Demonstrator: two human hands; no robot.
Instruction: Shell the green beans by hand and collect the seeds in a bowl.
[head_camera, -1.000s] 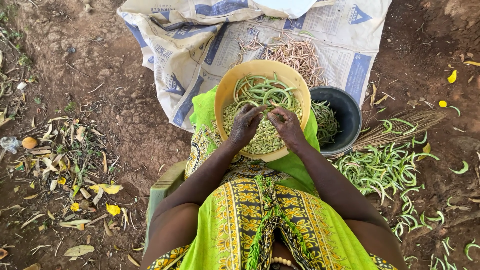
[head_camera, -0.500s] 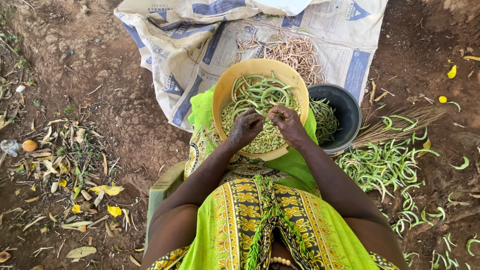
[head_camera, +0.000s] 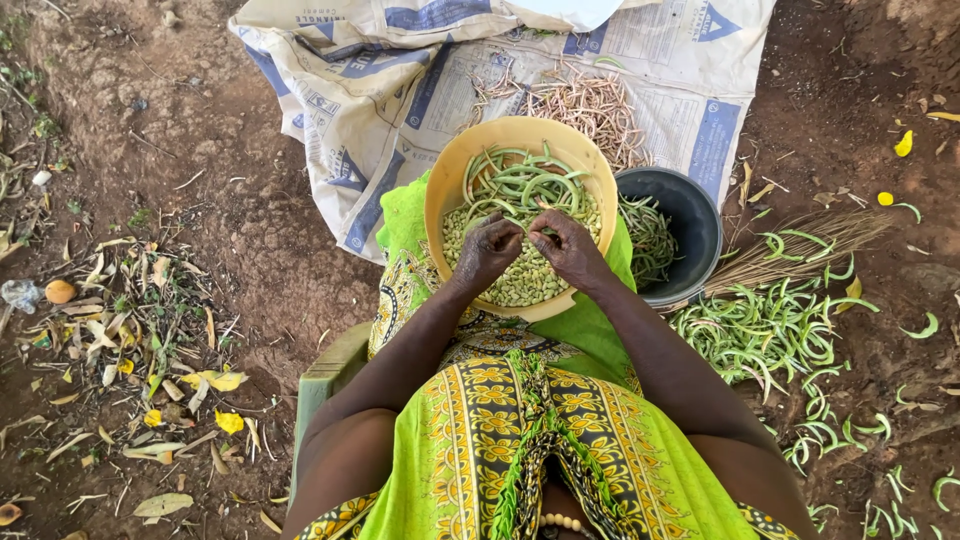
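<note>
Brown earth (head_camera: 230, 230) fills the frame. Across the top lies a printed sack (head_camera: 400, 90), spread flat, with a heap of dry pods (head_camera: 590, 105) on it at upper centre. The person's green-and-yellow dress (head_camera: 500, 440) takes up the lower centre. On the lap, at the middle of the frame, rests a yellow bowl (head_camera: 455, 170) holding pale shelled beans (head_camera: 520, 280) in its lower half and green pods (head_camera: 525, 185) in its upper half. Just right of it, touching its rim, sits a dark bucket (head_camera: 695, 215) with more green pods inside. At right, empty shells (head_camera: 760, 330) are scattered on the ground beside a twig broom (head_camera: 800, 245). Dry leaves (head_camera: 130, 340) litter the lower left.

Both hands are over the bowl's middle, fingertips meeting. The left hand (head_camera: 488, 252) and right hand (head_camera: 570, 245) have fingers curled tight, pinching one pod (head_camera: 527, 232) between them; it is mostly hidden.
</note>
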